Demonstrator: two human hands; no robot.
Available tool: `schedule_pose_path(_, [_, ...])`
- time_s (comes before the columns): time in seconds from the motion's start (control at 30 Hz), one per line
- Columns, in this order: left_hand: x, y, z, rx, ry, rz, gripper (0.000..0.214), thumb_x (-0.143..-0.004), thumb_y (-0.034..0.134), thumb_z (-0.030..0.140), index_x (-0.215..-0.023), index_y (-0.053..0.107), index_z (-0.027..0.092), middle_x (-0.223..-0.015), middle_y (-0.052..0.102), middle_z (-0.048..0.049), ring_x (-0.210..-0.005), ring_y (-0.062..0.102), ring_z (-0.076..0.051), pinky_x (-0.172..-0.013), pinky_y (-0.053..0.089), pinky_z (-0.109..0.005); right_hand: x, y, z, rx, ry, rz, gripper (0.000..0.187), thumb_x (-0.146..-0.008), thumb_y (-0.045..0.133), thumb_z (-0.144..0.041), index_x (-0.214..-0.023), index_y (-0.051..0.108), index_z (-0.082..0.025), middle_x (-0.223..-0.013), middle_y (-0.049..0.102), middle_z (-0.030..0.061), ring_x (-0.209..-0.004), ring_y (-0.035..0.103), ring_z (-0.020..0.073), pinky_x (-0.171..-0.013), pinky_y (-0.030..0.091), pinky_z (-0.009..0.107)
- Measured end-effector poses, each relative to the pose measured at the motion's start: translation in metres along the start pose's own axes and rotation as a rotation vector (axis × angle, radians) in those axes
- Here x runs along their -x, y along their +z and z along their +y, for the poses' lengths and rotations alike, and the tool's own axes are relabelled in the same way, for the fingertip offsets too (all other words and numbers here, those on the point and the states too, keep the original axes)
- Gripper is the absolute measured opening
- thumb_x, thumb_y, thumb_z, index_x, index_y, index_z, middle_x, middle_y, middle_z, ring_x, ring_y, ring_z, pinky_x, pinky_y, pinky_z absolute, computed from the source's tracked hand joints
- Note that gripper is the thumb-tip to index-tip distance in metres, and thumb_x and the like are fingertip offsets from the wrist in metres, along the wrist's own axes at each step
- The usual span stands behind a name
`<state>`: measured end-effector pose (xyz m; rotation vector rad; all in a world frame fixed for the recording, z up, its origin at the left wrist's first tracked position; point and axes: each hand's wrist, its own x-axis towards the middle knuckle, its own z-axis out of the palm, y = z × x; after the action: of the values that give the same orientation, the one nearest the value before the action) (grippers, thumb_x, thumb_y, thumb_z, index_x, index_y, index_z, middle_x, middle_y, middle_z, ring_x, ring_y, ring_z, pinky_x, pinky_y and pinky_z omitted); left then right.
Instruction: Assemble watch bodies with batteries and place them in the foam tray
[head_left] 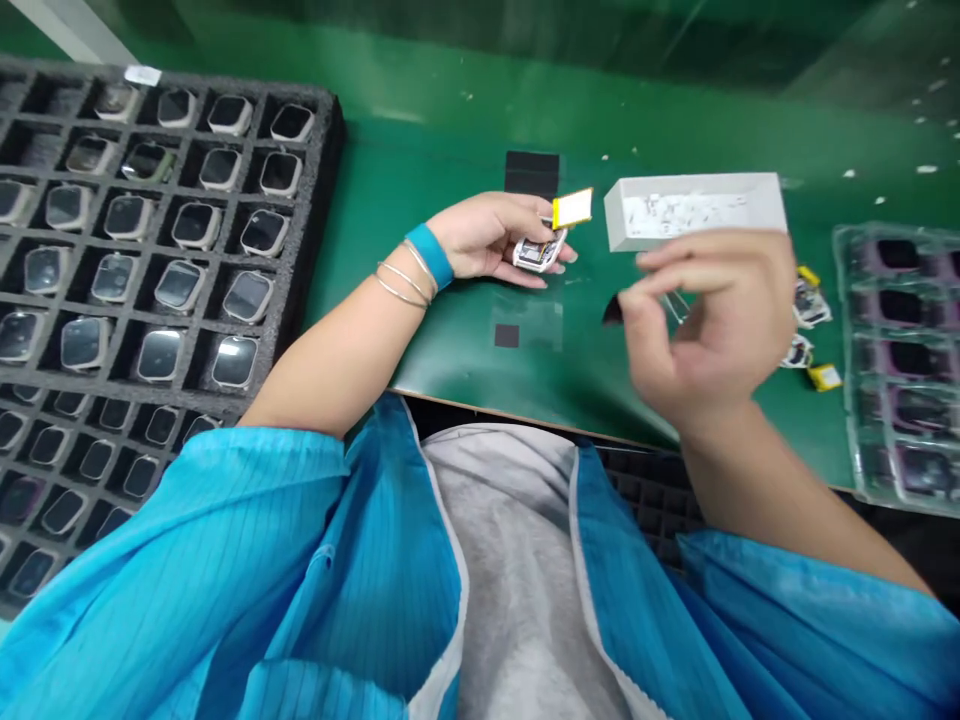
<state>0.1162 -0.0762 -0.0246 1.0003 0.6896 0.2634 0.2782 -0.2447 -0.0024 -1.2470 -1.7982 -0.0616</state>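
My left hand [491, 236] rests on the green table [450, 200] and grips a small watch body [538, 252], from which a yellow-edged battery [572, 208] sticks up. My right hand [709, 325] is raised nearer to me, blurred, with thumb and fingers pinched on thin tweezers [675, 300]. A small dark piece [613, 311] shows at the tweezers' tip. A white box [694, 208] stands just beyond my right hand.
A black foam tray [161, 230] with several watch cases fills the left. A clear plastic tray [896, 360] of dark parts lies at the right. Loose watch parts [810, 305] and a yellow battery [825, 377] lie beside it. A black square [507, 335] and a black pad [532, 172] lie mid-table.
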Motion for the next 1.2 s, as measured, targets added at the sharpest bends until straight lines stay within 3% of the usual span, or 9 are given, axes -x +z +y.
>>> schedule_pose_path(0.17, [-0.009, 0.011, -0.01, 0.077, 0.163, 0.179, 0.024, -0.082, 0.066, 0.009, -0.105, 0.061, 0.013, -0.089, 0.074, -0.0025, -0.087, 0.076, -0.018, -0.089, 0.063, -0.038, -0.038, 0.026, 0.05, -0.406, 0.33, -0.048, 0.016, -0.084, 0.077, -0.029, -0.076, 0.065, -0.023, -0.082, 0.074, 0.0053, -0.077, 0.07, 0.0206, -0.076, 0.06, 0.039])
schedule_pose_path(0.33, [-0.015, 0.015, -0.015, 0.002, 0.16, 0.191, 0.015, -0.08, 0.065, 0.006, -0.092, 0.059, 0.013, -0.075, 0.065, 0.0018, -0.068, 0.07, -0.012, -0.077, 0.065, -0.037, -0.025, 0.06, 0.084, -0.474, 0.494, -0.045, 0.026, -0.077, 0.083, -0.038, -0.081, 0.063, -0.022, -0.084, 0.07, 0.0019, -0.077, 0.069, 0.0188, -0.075, 0.061, 0.039])
schedule_pose_path(0.63, [-0.019, 0.012, -0.019, 0.095, 0.119, 0.242, 0.021, -0.08, 0.066, 0.005, -0.096, 0.058, 0.015, -0.086, 0.065, 0.0027, -0.079, 0.073, -0.013, -0.078, 0.065, -0.031, -0.018, 0.055, 0.083, -0.423, 0.492, -0.144, 0.037, -0.079, 0.084, -0.036, -0.104, 0.059, -0.025, -0.091, 0.067, -0.0004, -0.096, 0.07, 0.021, -0.09, 0.06, 0.041])
schedule_pose_path(0.9, [-0.012, 0.017, -0.013, 0.034, 0.116, 0.222, 0.02, -0.079, 0.068, 0.003, -0.093, 0.059, 0.015, -0.08, 0.064, 0.0022, -0.073, 0.071, -0.012, -0.076, 0.065, -0.03, -0.019, 0.049, 0.067, -0.334, 0.451, -0.182, 0.034, -0.08, 0.082, -0.036, -0.101, 0.058, -0.025, -0.091, 0.07, -0.0003, -0.089, 0.07, 0.0208, -0.088, 0.059, 0.042])
schedule_pose_path(1.2, [-0.013, 0.017, -0.014, -0.054, 0.136, 0.204, 0.019, -0.08, 0.068, 0.004, -0.092, 0.059, 0.014, -0.076, 0.065, 0.0022, -0.07, 0.069, -0.011, -0.077, 0.066, -0.032, -0.02, 0.05, 0.068, -0.308, 0.426, -0.242, 0.034, -0.082, 0.079, -0.028, -0.109, 0.06, -0.026, -0.091, 0.07, -0.0002, -0.088, 0.07, 0.0203, -0.087, 0.058, 0.039])
